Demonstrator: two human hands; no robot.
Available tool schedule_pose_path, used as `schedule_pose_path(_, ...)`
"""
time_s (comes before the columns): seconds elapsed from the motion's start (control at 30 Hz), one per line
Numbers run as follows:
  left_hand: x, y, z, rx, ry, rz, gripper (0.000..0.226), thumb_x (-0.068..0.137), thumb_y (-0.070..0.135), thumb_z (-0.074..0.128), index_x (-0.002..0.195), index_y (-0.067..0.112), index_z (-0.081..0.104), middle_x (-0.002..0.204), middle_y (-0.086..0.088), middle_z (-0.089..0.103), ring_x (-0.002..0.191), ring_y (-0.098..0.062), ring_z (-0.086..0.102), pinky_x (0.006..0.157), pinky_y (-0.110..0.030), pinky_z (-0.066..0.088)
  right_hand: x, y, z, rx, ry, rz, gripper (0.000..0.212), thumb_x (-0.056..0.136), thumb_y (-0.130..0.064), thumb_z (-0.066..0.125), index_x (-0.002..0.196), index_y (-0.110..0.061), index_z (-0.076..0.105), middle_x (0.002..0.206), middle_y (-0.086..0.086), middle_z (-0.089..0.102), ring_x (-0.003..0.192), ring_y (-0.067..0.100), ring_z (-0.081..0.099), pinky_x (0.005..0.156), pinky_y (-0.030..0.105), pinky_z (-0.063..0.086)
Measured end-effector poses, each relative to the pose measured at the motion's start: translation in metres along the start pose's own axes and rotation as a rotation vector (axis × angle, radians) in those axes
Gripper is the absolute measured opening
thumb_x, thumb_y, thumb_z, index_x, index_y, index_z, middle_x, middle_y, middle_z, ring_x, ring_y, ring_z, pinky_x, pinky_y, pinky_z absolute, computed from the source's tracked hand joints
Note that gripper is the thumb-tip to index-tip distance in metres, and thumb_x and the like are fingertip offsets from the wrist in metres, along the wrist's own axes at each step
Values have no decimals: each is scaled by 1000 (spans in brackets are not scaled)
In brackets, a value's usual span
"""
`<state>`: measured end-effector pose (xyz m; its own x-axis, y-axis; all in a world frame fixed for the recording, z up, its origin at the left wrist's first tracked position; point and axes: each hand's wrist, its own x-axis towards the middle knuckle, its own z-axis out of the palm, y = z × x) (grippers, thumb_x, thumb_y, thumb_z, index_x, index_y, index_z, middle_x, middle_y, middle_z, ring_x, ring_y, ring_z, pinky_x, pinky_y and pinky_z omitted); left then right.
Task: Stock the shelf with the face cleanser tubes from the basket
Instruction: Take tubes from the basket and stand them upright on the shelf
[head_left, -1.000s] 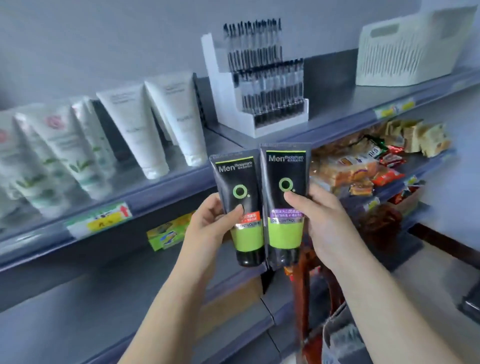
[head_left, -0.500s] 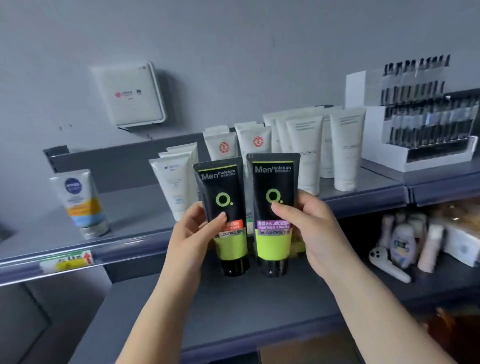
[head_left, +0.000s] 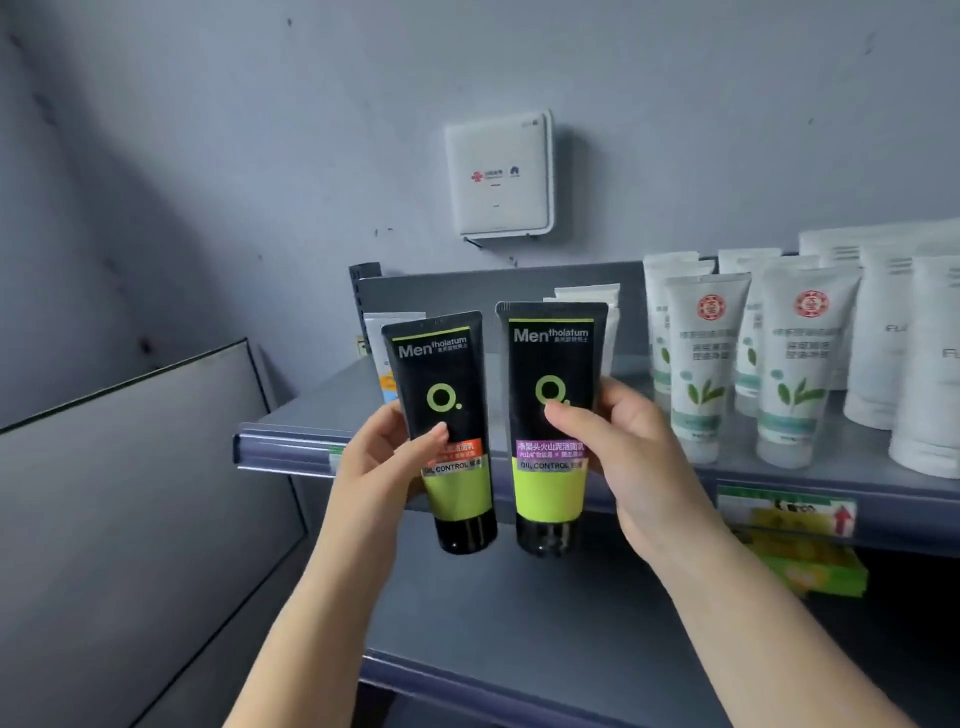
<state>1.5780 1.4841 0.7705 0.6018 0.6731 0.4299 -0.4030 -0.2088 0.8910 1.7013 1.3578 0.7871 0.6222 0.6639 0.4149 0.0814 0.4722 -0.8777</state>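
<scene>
My view has swung left along the shelf (head_left: 291, 441), so my left hand (head_left: 387, 457), curled round the orange-banded tube (head_left: 447, 415), and my right hand (head_left: 618, 447), pinching the purple-banded tube (head_left: 550, 415), now face the bare stretch beyond them, left of the white tubes (head_left: 701, 364), where I judge both belong.

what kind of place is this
Most likely a small shop's toiletries aisle: a grey metal shelf carries rows of white cleanser tubes with green leaf prints, its front rail holds a yellow-and-green price tag with a red arrow, and more shelving sits below.
</scene>
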Motion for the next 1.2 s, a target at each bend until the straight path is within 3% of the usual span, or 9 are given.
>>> schedule_pose_path(0.13,11,13,-32,72,120,13,18,72,13,70,86,24,71,87,2,72,73,-9,66,64,-27,54,24,9,24,42,-66,16,18,84,-4,60,85,-20,68,74,-8,73,68,1,66,58,15,51)
schedule_pose_path(0.27,29,26,-61,124,208,79,21,87,3,55,92,20,66,78,7,71,65,-7,65,52,-21,52,46,9,47,16,-127,-22,17,82,-4,62,80,-20,68,72,-7,73,68,4,66,61,18,52)
schedule_pose_path(0.37,42,35,-80,141,200,105,20,87,3,54,92,18,67,77,5,70,64,-9,65,49,-20,51,63,3,67,25,-158,-66,20,81,0,61,77,-19,66,69,-8,69,64,5,63,55,17,51)
schedule_pose_path(0.53,82,36,-118,156,150,128,19,76,20,61,94,20,67,84,4,70,73,-11,64,57,-24,54,94,-2,111,14,-211,-80,18,81,0,61,78,-18,63,66,-6,65,54,2,60,46,16,48)
schedule_pose_path(0.63,109,31,-143,158,120,105,17,80,20,65,96,20,66,85,5,70,77,-12,65,61,-25,53,117,-4,137,40,-206,-90,21,82,4,58,79,-16,61,61,-8,66,52,2,61,45,15,47)
schedule_pose_path(0.93,177,-3,-191,147,-68,12,17,87,11,61,100,21,65,93,5,71,81,-11,66,70,-28,53,188,-4,181,-123,-23,-153,19,80,-2,60,72,-19,59,69,-4,63,62,10,61,57,28,56)
schedule_pose_path(1.03,189,-16,-195,162,-160,-34,18,87,10,61,100,22,64,98,4,70,83,-10,66,77,-32,54,206,-7,183,-181,51,-170,16,81,-4,61,75,-19,60,73,-1,64,62,12,65,59,30,57)
schedule_pose_path(1.13,198,-30,-199,149,-228,-74,22,86,9,62,105,20,64,104,1,69,83,-10,66,73,-28,56,222,-12,183,-206,118,-175,14,83,-4,61,79,-18,59,75,1,64,59,13,66,58,31,58)
schedule_pose_path(1.2,202,-38,-199,137,-261,-103,23,86,10,62,106,19,64,106,-1,69,86,-13,65,76,-32,55,232,-13,184,-208,158,-169,14,83,-3,60,79,-16,59,75,2,64,63,15,66,66,36,60)
